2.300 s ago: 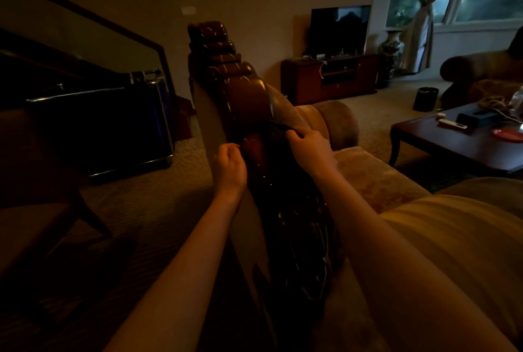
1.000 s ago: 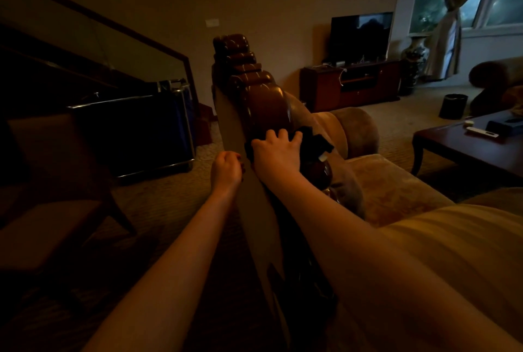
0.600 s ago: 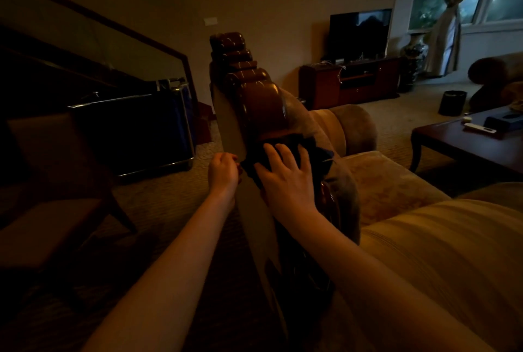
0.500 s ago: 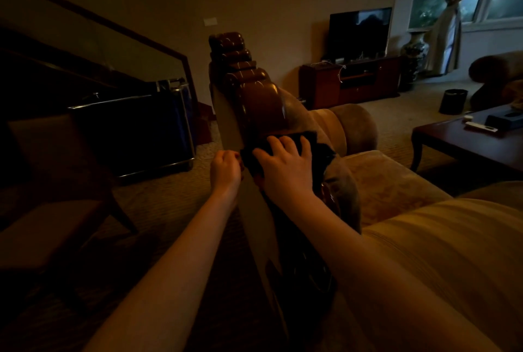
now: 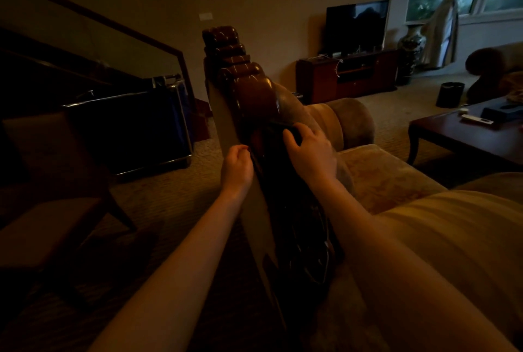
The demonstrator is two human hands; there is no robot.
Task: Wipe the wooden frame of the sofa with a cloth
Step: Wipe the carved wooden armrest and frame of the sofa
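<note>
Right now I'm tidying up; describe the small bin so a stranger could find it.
Start at the TV on its wooden cabinet against the far wall. Go right, past the tall patterned vase, to the carpet. The small bin stands there: a dark open-topped cylinder, the only thing standing free on the floor.
</note>
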